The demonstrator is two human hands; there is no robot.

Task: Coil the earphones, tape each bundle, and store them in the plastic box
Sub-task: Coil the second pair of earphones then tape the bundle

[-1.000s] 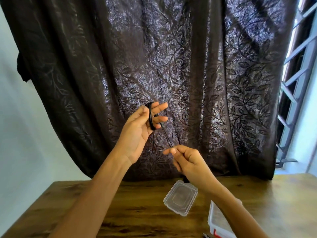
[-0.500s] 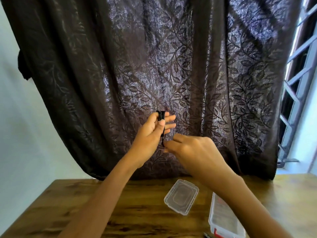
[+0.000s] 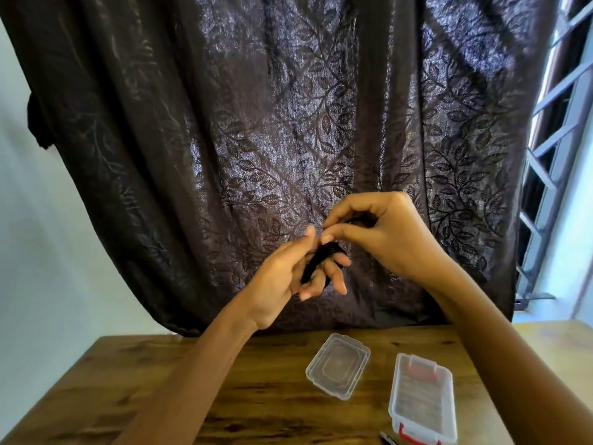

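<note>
Black earphone coil, frame centre, looped round part-curled fingers of the left hand, tail pinched by the right hand, above the clear plastic box lower centre; risk: loops probably slip off and unwind should either grip slacken.

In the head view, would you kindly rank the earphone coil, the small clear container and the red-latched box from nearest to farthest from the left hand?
1. earphone coil: looped over fingers of the left hand.
2. small clear container: on the table, below and slightly right.
3. red-latched box: on the table, farther right.
</note>
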